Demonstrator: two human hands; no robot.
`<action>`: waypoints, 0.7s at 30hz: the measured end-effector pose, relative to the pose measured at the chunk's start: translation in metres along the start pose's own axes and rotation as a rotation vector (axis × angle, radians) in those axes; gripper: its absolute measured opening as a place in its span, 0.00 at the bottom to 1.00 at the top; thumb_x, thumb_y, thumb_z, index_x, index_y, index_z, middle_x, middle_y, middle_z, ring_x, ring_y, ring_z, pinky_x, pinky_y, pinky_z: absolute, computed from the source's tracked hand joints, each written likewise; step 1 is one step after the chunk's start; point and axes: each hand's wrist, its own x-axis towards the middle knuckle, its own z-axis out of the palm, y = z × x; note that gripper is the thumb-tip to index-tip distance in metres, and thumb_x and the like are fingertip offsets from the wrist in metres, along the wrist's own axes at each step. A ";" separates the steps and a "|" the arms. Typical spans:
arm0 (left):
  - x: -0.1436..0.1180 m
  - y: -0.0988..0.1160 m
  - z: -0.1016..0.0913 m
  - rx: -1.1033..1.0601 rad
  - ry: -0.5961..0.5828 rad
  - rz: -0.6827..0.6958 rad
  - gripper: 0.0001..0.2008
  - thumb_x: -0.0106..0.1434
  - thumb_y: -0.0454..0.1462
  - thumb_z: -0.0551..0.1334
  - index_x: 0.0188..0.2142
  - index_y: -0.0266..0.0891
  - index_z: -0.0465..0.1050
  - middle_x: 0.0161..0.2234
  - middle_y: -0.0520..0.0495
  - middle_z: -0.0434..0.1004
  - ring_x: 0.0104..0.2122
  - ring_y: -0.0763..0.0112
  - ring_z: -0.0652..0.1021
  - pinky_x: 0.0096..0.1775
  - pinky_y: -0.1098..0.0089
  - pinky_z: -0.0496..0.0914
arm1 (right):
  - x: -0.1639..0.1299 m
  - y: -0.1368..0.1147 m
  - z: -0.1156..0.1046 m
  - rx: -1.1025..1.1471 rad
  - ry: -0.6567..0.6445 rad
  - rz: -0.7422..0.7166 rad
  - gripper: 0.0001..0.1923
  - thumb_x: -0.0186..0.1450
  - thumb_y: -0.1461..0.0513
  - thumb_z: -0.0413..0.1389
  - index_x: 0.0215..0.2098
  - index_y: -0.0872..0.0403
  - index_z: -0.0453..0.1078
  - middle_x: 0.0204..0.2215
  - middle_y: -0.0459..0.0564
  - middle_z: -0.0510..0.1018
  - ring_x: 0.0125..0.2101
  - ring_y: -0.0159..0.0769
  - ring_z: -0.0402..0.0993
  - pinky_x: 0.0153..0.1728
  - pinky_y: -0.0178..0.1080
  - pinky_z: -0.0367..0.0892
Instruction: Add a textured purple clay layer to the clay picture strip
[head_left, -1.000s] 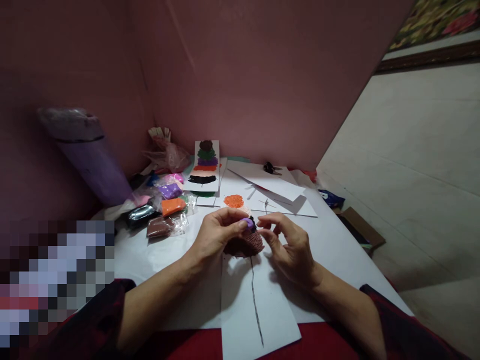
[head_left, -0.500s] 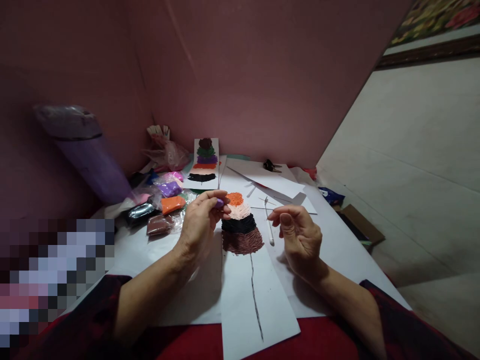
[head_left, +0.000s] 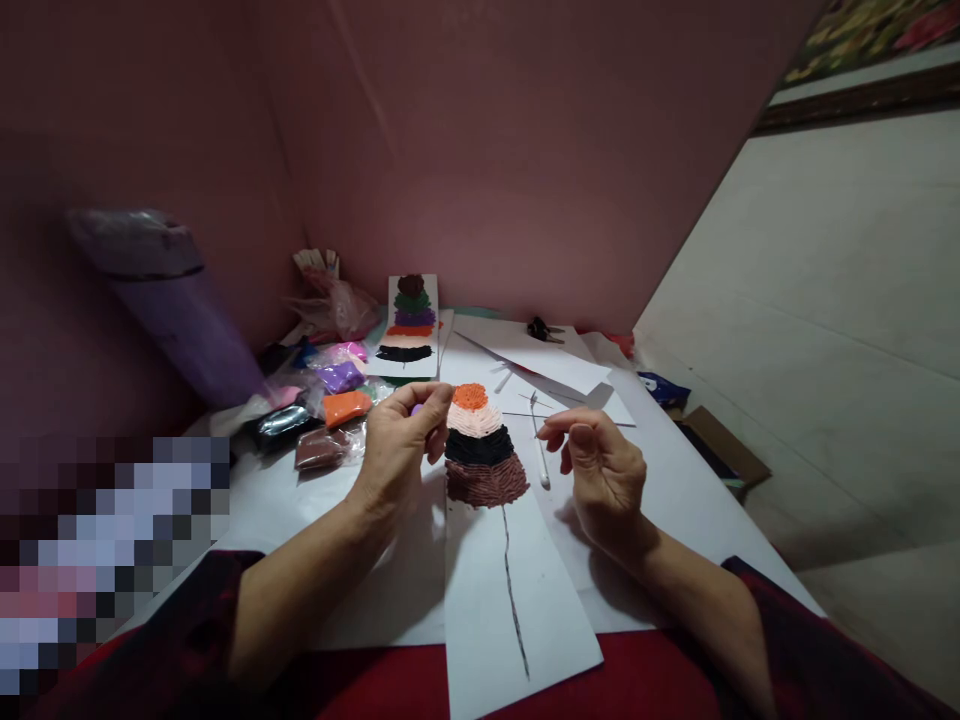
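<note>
My left hand (head_left: 401, 440) pinches a small lump of purple clay (head_left: 417, 409) just left of the clay picture (head_left: 480, 450), a fan of orange, peach, black and brown bands on a white paper strip (head_left: 510, 600) with a black line drawn down it. My right hand (head_left: 600, 470) hovers to the right of the picture with its fingers loosely curled and nothing visible in them. A thin white tool (head_left: 540, 450) lies on the paper between the picture and my right hand.
Bags of coloured clay (head_left: 330, 400) lie at the left. A finished striped clay picture (head_left: 409, 325) leans on the pink wall. Loose white sheets (head_left: 555, 370) and a small dark object (head_left: 541, 331) lie behind. A purple bin (head_left: 172, 300) stands at the far left.
My hands came apart from over the picture, uncovering its bands. My left hand carried the purple clay up and to the left; my right hand drew back to the right.
</note>
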 end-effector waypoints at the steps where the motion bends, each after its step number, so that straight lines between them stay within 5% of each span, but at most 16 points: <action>1: 0.000 0.000 0.000 -0.008 -0.002 -0.008 0.18 0.50 0.46 0.71 0.27 0.33 0.70 0.15 0.59 0.58 0.13 0.85 0.57 0.15 0.79 0.49 | 0.000 0.000 0.000 0.004 -0.007 -0.003 0.11 0.72 0.62 0.47 0.38 0.53 0.71 0.30 0.48 0.75 0.27 0.30 0.68 0.24 0.35 0.64; 7: -0.001 0.001 0.001 -0.003 0.001 -0.069 0.22 0.53 0.53 0.66 0.21 0.35 0.66 0.11 0.63 0.47 0.11 0.86 0.47 0.15 0.79 0.41 | 0.000 0.001 0.000 0.005 -0.033 -0.016 0.12 0.71 0.62 0.47 0.36 0.54 0.71 0.30 0.48 0.74 0.27 0.30 0.68 0.25 0.36 0.65; 10: -0.003 -0.001 0.002 0.003 -0.031 -0.007 0.14 0.56 0.44 0.66 0.25 0.34 0.71 0.15 0.57 0.61 0.15 0.84 0.60 0.18 0.80 0.54 | 0.001 0.001 0.001 0.006 -0.029 -0.019 0.12 0.71 0.62 0.47 0.36 0.54 0.71 0.29 0.48 0.74 0.26 0.30 0.68 0.25 0.36 0.65; 13: -0.004 -0.003 0.002 0.047 -0.090 -0.009 0.11 0.54 0.35 0.66 0.37 0.33 0.75 0.25 0.50 0.74 0.25 0.79 0.72 0.31 0.77 0.67 | 0.001 0.001 0.001 0.001 -0.028 -0.018 0.12 0.71 0.62 0.47 0.36 0.54 0.71 0.29 0.48 0.74 0.26 0.31 0.68 0.24 0.36 0.64; 16: -0.005 -0.004 0.003 0.045 -0.151 -0.045 0.16 0.52 0.35 0.69 0.41 0.33 0.74 0.27 0.49 0.77 0.25 0.76 0.74 0.31 0.75 0.68 | 0.000 -0.001 0.000 -0.015 -0.033 -0.012 0.13 0.72 0.62 0.46 0.35 0.54 0.71 0.29 0.48 0.74 0.26 0.31 0.68 0.22 0.35 0.63; 21: -0.007 -0.004 0.004 -0.020 -0.252 -0.107 0.13 0.55 0.42 0.68 0.34 0.33 0.74 0.29 0.47 0.76 0.19 0.78 0.72 0.20 0.76 0.62 | 0.000 -0.002 0.000 -0.025 -0.060 -0.014 0.13 0.72 0.62 0.46 0.35 0.53 0.71 0.28 0.48 0.74 0.26 0.32 0.69 0.23 0.36 0.64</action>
